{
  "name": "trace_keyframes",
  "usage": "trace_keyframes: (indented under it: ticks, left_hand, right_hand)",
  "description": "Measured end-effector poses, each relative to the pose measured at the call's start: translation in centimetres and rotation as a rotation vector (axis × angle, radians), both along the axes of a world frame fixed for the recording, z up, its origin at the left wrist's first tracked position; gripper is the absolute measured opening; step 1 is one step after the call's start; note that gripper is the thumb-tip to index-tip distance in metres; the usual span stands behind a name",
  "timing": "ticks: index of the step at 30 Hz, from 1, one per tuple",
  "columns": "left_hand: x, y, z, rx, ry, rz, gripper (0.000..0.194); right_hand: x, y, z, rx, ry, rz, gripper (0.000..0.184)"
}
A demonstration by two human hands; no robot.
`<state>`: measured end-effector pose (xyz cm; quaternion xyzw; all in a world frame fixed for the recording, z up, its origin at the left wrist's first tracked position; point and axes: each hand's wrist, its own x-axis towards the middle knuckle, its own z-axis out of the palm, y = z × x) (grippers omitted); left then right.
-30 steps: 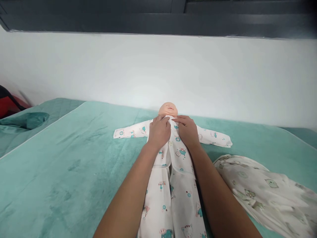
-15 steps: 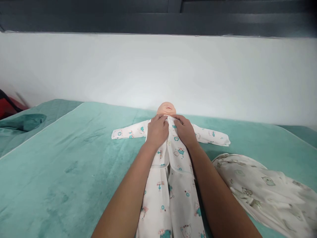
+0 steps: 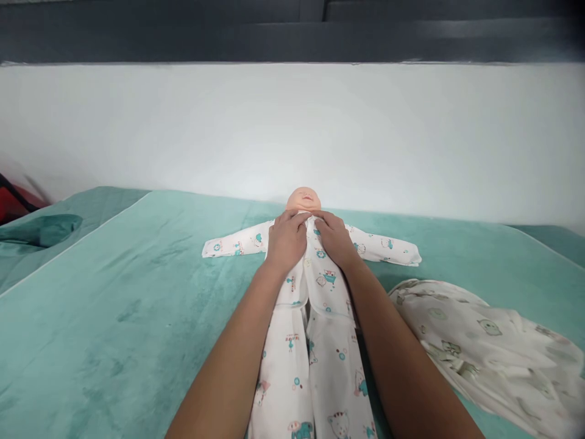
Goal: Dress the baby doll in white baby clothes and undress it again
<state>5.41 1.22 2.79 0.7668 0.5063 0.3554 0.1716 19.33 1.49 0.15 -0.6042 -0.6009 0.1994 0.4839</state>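
Note:
A baby doll lies on its back on the teal bedcover [image 3: 137,286], its bare head [image 3: 303,199] towards the wall. It wears a white sleepsuit [image 3: 315,347] printed with small teal animals, sleeves spread to both sides. My left hand [image 3: 286,241] and my right hand [image 3: 335,239] rest side by side on the doll's chest just below the chin. The fingers of both are curled and pinch the two front edges of the sleepsuit at the neckline. The front hangs open lower down.
A crumpled white cloth with pale green animal prints [image 3: 484,341] lies to the right of my right forearm. A teal pillow [image 3: 41,228] and something red [image 3: 11,204] sit at the far left. A white wall [image 3: 292,134] rises behind the bed.
Both hands have crept slightly up the chest towards the doll's chin and drawn closer together. The view has shifted a little to the right.

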Motion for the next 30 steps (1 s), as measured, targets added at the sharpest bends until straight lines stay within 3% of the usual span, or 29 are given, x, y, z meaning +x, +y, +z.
trace_keyframes:
  ticks: [4,10,18,22,30]
  left_hand:
    - [0.0,0.1,0.0,0.018,-0.091,-0.008,0.039]
    - [-0.5,-0.8,-0.1,-0.036,-0.316,0.019,0.02]
    - [-2.3,-3.5,-0.9,-0.068,-0.412,-0.099,0.015]
    - [-2.4,-3.3,-1.1,-0.092,-0.465,-0.12,0.013]
    - [-2.0,-3.1,-0.9,-0.047,-0.439,-0.113,0.007]
  right_hand:
    - [0.0,-0.1,0.0,0.037,0.086,-0.002,0.033]
    - [-0.2,-0.9,0.3,0.141,0.228,-0.069,0.027]
    - [-0.4,-1.6,1.0,0.328,-0.031,0.158,0.033]
    - [-0.6,-1.8,1.3,0.291,-0.146,0.207,0.029]
    - [-0.6,-2.2,1.4,0.263,0.02,0.192,0.01]
